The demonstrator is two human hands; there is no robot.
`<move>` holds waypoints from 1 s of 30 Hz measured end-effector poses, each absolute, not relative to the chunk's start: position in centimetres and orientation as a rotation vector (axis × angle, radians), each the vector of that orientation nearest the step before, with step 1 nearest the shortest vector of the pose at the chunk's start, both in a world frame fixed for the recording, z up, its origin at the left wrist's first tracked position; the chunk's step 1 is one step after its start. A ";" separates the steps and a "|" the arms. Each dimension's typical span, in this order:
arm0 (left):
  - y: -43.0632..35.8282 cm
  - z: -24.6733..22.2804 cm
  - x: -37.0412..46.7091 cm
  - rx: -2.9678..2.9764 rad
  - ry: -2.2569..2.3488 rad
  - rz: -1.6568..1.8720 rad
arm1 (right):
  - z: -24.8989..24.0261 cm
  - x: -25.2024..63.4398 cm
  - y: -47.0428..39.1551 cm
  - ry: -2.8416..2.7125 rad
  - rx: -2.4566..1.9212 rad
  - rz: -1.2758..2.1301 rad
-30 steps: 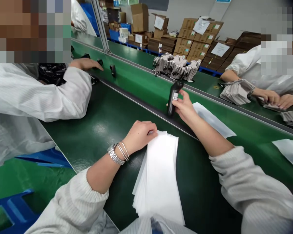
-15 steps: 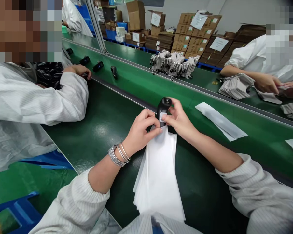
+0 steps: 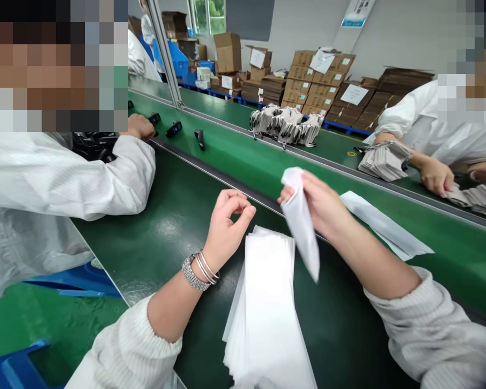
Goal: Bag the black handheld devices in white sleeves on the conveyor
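Note:
My right hand [image 3: 318, 202] is closed around a thin white pouch [image 3: 302, 221], which hangs with its pointed lower end toward me and is slightly blurred. The black device seen earlier is out of sight; whether it is inside the pouch is hidden. To the left, my left hand [image 3: 229, 227] hovers over the dark green table with loosely curled fingers, the thumb near the index finger, and nothing visible in them. Below and between my hands lies a fanned stack of flat white pouches [image 3: 269, 292].
Along the green conveyor belt [image 3: 235, 148] lie another white pouch [image 3: 384, 224] and several black devices [image 3: 200, 139]. Beyond its rail stand bundled grey-white pieces [image 3: 285, 124]. A co-worker's sleeve [image 3: 117, 175] rests at left; another co-worker's hand [image 3: 437, 175] works across the belt.
The black device has gone from view. My right hand has moved slightly right and now grips a white pouch away from the stack. My left hand has let go and shifted slightly left.

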State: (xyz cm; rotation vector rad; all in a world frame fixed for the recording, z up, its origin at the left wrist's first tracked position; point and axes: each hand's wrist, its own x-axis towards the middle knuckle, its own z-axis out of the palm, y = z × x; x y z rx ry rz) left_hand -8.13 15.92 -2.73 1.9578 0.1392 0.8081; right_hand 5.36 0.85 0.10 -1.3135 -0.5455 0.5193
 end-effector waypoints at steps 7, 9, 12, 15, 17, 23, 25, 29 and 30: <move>16.2 -3.0 -8.1 2.128 0.118 0.687 | -2.7 16.6 -1.2 -0.702 -2.217 -0.358; 16.2 -3.1 -8.1 2.187 0.109 0.640 | -4.0 15.4 -1.6 -0.845 -2.244 -0.446; 16.1 -3.2 -8.0 2.262 0.089 0.588 | -5.4 11.7 -1.3 -1.042 -2.185 -0.275; 16.1 -3.4 -7.9 2.321 0.065 0.566 | -6.0 9.1 -0.8 -1.113 -2.175 -0.005; 16.2 -3.5 -7.8 2.353 0.058 0.550 | -6.2 8.5 -0.6 -1.108 -2.174 0.095; 16.2 -3.6 -7.9 2.381 0.050 0.548 | -6.8 9.0 -1.0 -0.992 -2.083 0.218; 16.2 -3.6 -7.9 2.381 0.043 0.551 | -7.0 9.2 -1.0 -0.970 -2.053 0.250; 16.2 -3.6 -8.0 2.378 0.032 0.548 | -7.3 9.4 -0.9 -0.910 -1.997 0.317; 16.2 -3.6 -8.1 2.378 0.030 0.546 | -7.4 9.5 -0.9 -0.896 -1.987 0.332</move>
